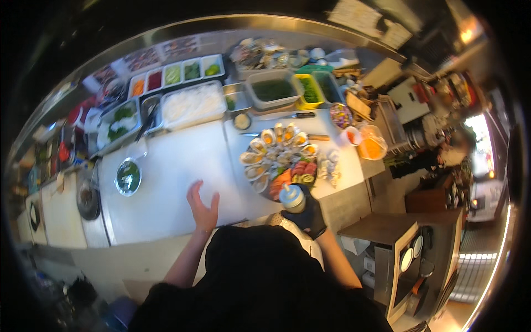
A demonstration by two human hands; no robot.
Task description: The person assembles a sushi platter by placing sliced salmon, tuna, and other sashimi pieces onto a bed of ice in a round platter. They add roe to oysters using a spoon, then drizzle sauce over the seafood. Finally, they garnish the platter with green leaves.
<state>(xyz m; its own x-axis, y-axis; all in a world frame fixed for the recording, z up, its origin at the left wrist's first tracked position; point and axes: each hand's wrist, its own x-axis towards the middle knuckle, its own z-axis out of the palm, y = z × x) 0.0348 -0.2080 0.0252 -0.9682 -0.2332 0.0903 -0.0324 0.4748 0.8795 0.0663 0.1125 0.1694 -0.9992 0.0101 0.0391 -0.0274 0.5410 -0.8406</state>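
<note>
My left hand (203, 209) is bare and hovers over the white cutting board (177, 166), fingers spread, holding nothing. In a black glove, my right hand (311, 216) is wrapped round a squeeze bottle (291, 198) with a pale blue top. Just beyond the bottle lies a round seafood arrangement. Opened oysters (255, 158) ring its far and left sides, while orange fish slices (281, 182) and red fish slices (304, 168) sit at its near side. The bottle's top overlaps the near edge of the arrangement in view, so I cannot tell whether they touch.
A foil-like bowl of greens (128, 178) stands on the board's left. Along the back are a tub of white shreds (193, 104), small ingredient trays (172, 74) and a yellow container (310, 91). Knives, including a black-handled knife (303, 115), lie behind the oysters. Orange-filled tub (373, 148) at right.
</note>
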